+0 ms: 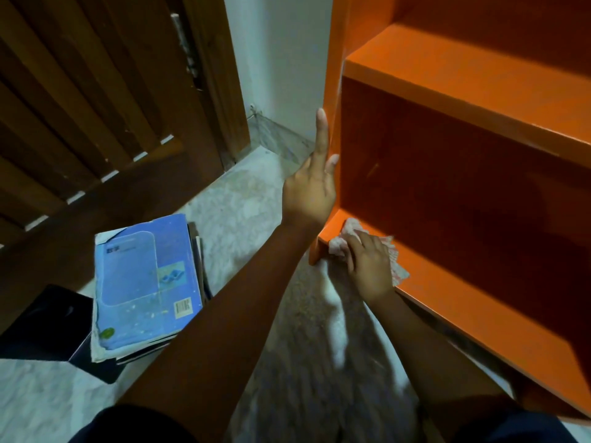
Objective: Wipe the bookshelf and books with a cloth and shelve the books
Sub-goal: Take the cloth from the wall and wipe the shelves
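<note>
Lowest in the frame, two bare forearms reach up from a dark sleeve. At lower left a stack of books (144, 282) lies flat on the pale floor (240, 203), a blue paperback with worn corners on top, beside a dark object I cannot identify. These look thin and floppy, light singly but prone to slide off one another. My judgement is that they are best lifted a few at a time by the spine edge with a palm under the bottom cover.

Right of centre, the right hand (367, 266) lies on a crumpled pinkish cloth (339, 243), its fingers bent over it, pressing it onto the left end of the lower board of the orange bookshelf (463, 100). The cloth is soft and bunches easily, so it should stay wadded under the palm. The board looks glossy and probably lets it glide.

Above it, the left hand (308, 187) holds nothing. Its fingers are straight, the forefinger laid up the front edge of the shelf's left side panel.

Beyond, at upper left, is a brown slatted door (96, 107), with a white wall (275, 59) next to it.
</note>
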Motion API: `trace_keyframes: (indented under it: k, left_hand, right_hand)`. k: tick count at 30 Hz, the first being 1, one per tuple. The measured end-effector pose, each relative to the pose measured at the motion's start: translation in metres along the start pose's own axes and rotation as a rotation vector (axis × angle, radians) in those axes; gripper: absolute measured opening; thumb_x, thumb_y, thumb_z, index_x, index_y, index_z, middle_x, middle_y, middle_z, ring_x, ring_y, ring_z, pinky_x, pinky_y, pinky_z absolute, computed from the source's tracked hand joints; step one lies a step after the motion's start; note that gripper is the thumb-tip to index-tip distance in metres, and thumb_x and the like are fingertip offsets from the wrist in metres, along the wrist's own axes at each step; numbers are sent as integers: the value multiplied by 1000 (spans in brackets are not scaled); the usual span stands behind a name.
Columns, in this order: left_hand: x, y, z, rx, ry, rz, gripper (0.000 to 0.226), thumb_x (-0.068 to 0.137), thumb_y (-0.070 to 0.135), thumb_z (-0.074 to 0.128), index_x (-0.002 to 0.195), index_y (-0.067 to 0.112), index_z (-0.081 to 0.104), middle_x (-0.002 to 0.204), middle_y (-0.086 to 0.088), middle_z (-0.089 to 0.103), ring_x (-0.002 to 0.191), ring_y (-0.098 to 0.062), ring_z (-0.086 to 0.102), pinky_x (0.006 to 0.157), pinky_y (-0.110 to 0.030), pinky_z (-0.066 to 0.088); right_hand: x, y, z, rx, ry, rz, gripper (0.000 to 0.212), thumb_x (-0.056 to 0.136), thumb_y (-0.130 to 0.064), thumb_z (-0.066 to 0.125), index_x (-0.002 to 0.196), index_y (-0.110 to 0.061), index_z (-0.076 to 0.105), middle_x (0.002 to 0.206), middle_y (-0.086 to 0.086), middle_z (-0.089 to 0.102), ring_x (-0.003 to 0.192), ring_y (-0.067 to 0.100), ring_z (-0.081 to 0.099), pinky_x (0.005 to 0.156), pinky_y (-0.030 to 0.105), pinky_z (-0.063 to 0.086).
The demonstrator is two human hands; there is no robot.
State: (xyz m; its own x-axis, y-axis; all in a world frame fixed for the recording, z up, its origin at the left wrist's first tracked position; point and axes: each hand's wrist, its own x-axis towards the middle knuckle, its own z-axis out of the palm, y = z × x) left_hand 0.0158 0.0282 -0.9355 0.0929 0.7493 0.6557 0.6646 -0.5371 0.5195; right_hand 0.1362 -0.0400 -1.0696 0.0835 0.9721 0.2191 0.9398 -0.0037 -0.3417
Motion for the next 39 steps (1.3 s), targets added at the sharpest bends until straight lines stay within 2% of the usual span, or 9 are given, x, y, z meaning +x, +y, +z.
trace_keyframes:
  k: [4,9,14,17,19,26,30,34,39]
  left_hand:
    - [-1,0,-2,-9,-19,3,50,97,39,24,138,24,1,95,-13,70,68,-33,65,59,-36,48]
    - [-2,-2,-1,-61,-20,-15,50,94,42,20,137,27,-2,99,-16,69,69,-33,65,63,-38,51]
    - [-2,-8,3,-95,12,36,49,98,39,25,140,22,6,81,-8,67,59,-22,62,55,-30,47]
    - [-1,-16,6,-74,46,31,49,99,37,32,141,20,12,60,1,53,47,-15,51,50,-19,31]
    - [-1,-17,6,-90,48,23,49,98,35,34,141,21,14,53,5,42,42,-14,45,47,-20,30]
    - [-3,-13,4,-85,-8,-34,48,98,46,19,140,26,8,51,2,42,41,-13,38,48,-23,29]
    - [-2,-9,0,-60,-65,-58,56,97,49,16,145,25,3,54,-1,46,44,-14,42,53,-24,32]
    - [-1,-9,-4,-36,-116,-67,59,97,40,26,148,16,9,57,0,45,47,-14,39,54,-27,33]
    - [-1,-5,-9,-76,-149,-52,56,96,45,24,140,29,-8,62,-8,56,49,-21,52,55,-36,48]
  right_hand:
    - [-12,-9,-6,168,-11,-114,37,85,-26,39,104,-6,65,99,17,64,88,36,58,77,39,43]
    - [10,15,-20,302,211,125,36,93,-26,39,112,-9,64,107,15,65,97,32,57,83,35,39]
    - [50,19,-17,338,71,244,35,93,-30,44,118,-16,65,124,11,63,113,32,57,90,34,42]
    - [67,2,-3,367,56,309,30,94,-26,50,114,-14,67,117,16,66,108,34,60,85,34,43]
    - [70,-5,3,379,101,340,24,91,-17,56,109,-11,70,108,18,69,101,36,63,82,37,46]
    - [41,-15,15,294,116,100,22,78,-14,56,91,-6,73,93,17,70,85,36,61,75,30,34]
    - [18,-27,11,332,30,-33,23,78,-22,49,79,-20,72,82,5,68,79,26,56,75,30,36]
    - [5,-34,-7,387,9,-118,21,69,7,59,74,-11,70,78,7,70,78,20,58,72,20,36]
    - [-19,-19,-16,501,294,277,22,85,-3,59,104,-5,71,109,15,69,111,28,60,96,26,39]
